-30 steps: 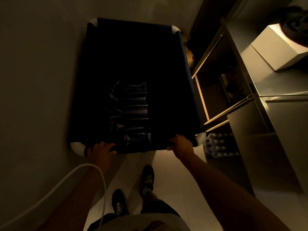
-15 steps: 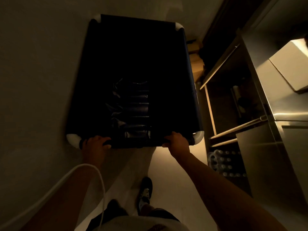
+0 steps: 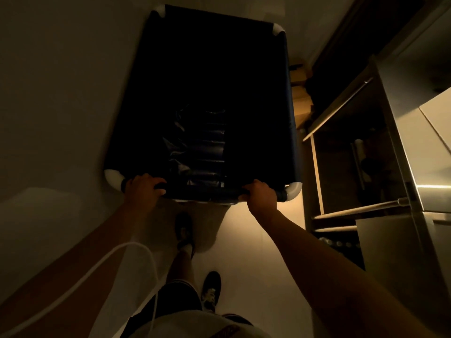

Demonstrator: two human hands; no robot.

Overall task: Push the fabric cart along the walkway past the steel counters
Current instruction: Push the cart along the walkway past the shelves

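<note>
The fabric cart [image 3: 288,98] is a deep dark blue bin with white rounded corners, filling the middle of the dim walkway ahead of me. Folded shiny dark plastic [image 3: 202,152] lies in its bottom. My left hand [image 3: 144,189] is closed on the near rim close to the left corner. On the same rim, near the right corner, my right hand [image 3: 260,196] grips as well. The steel counters [image 3: 415,147] run along the right side, with open shelves below.
A plain wall [image 3: 61,93] lines the left side, close to the cart. Cardboard boxes [image 3: 301,93] sit on the floor just right of the cart. A white box [image 3: 439,113] rests on the counter top. Bottles [image 3: 339,243] stand on a low shelf. A white cable [image 3: 102,264] hangs beside my left arm.
The cart and I have moved forward along the walkway; the counter shelves and bottles have slid back toward me. My feet have changed stride. Both hands keep their grip.
</note>
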